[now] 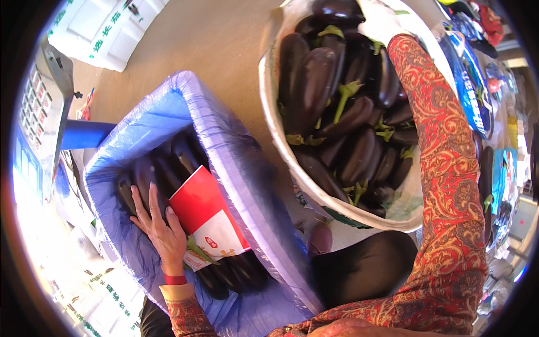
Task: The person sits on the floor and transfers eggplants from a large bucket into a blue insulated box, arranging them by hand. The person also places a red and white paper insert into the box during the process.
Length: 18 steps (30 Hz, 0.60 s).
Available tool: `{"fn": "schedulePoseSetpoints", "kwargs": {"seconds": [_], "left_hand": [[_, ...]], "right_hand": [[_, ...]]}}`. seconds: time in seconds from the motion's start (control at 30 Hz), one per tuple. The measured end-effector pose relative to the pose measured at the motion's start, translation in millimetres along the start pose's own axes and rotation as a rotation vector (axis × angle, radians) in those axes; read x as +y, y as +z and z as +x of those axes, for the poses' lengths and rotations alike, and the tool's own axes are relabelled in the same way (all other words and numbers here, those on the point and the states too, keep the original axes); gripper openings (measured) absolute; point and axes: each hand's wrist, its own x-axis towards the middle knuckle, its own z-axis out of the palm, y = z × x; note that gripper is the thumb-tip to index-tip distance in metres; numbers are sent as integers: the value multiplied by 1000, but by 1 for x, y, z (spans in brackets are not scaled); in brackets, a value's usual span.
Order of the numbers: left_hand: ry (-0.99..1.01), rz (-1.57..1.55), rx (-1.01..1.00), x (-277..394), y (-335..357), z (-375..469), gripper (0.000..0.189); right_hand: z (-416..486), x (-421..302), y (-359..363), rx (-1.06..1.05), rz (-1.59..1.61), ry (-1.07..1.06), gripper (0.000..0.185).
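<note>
Dark purple eggplants (pixel 145 172) lie in a box lined with blue plastic film (pixel 193 97). My left hand (pixel 162 227) rests on them, palm down with fingers spread. A red and white printed sheet (pixel 206 210) lies over the eggplants beside this hand, with a green stem across its lower edge. On the right stands a large round white-rimmed basket (pixel 273 113) full of eggplants (pixel 316 76) with green caps. My right hand (pixel 381 21) reaches to the basket's far side, washed out by bright light; its fingers and any hold cannot be made out.
A scale's keypad panel (pixel 36 105) stands at the left on a blue post (pixel 86 135). White foam boxes with green writing (pixel 105 29) are at the upper left, more at the lower left. Plastic bags and packages (pixel 473 88) crowd the right. My knee (pixel 366 265) is beside the basket.
</note>
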Motion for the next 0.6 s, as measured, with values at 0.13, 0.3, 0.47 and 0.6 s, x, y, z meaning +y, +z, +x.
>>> {"fn": "schedulePoseSetpoints", "kwargs": {"seconds": [0.13, 0.3, 0.47, 0.6], "left_hand": [[-6, -29, -28, 6, 6, 3, 63], [3, -30, -19, 3, 6, 3, 63], [8, -37, 21, 0, 7, 2, 64], [24, -26, 65, -6, 18, 3, 65]], "right_hand": [[5, -31, -18, -106, -152, 76, 65], [-39, -38, -34, -89, -53, 75, 81], [-111, -22, -109, 2, 566, 46, 78], [-161, 6, -156, 15, 1357, 62, 73]]}}
